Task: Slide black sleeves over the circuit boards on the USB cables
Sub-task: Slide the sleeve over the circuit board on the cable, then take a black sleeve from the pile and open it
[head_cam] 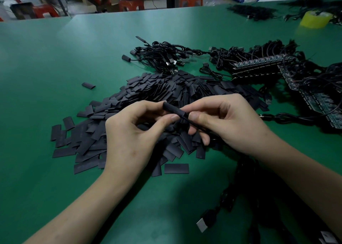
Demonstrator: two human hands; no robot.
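My left hand (129,132) pinches a black sleeve (174,110) between thumb and fingers, above a big pile of flat black sleeves (148,95) on the green table. My right hand (227,121) pinches the thin black cable (196,126) just behind the sleeve. The sleeve sits over the cable's end, and the circuit board inside it is hidden. The cable runs down to a USB plug (203,223) near the table's front edge. Rows of bare circuit boards with cables (259,65) lie to the right.
A bundle of sleeved USB cables (162,56) lies behind the sleeve pile. One loose sleeve (88,85) lies apart at the left. A yellow tape roll (314,18) and more black cables (251,11) are at the far right. Red stools (131,4) stand beyond the table.
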